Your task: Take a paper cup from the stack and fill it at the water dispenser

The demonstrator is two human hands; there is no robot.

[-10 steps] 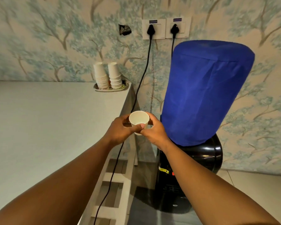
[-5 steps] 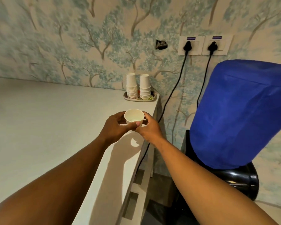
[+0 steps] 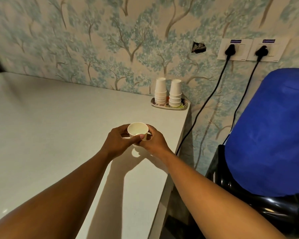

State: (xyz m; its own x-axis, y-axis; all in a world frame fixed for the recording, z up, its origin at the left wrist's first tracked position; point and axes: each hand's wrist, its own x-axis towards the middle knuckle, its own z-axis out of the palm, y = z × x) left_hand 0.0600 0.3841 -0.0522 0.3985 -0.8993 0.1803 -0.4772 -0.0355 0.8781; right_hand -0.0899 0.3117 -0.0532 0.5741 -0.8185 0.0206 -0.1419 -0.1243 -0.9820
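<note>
A white paper cup [image 3: 138, 129] is held upright just above the white counter [image 3: 59, 135], near its right edge. My left hand [image 3: 118, 141] grips it from the left and my right hand [image 3: 154, 141] from the right. Its inside looks pale; I cannot tell whether there is water in it. Two stacks of upside-down paper cups [image 3: 167, 93] stand on a small tray [image 3: 169, 107] at the counter's far right corner. The water dispenser [image 3: 269, 209], black with a blue-covered bottle [image 3: 273, 131] on top, stands on the floor to the right of the counter.
Two black cables [image 3: 202, 107] hang from wall sockets [image 3: 248, 50] down between the counter and the dispenser. The wall behind has tree-patterned wallpaper with a small hole [image 3: 198, 47] in it. The counter's right edge drops off beside my right forearm.
The cup, held in both hands, has moved left from in front of the dispenser to over the counter. The view has swung left, so the dispenser now sits at the right edge.
</note>
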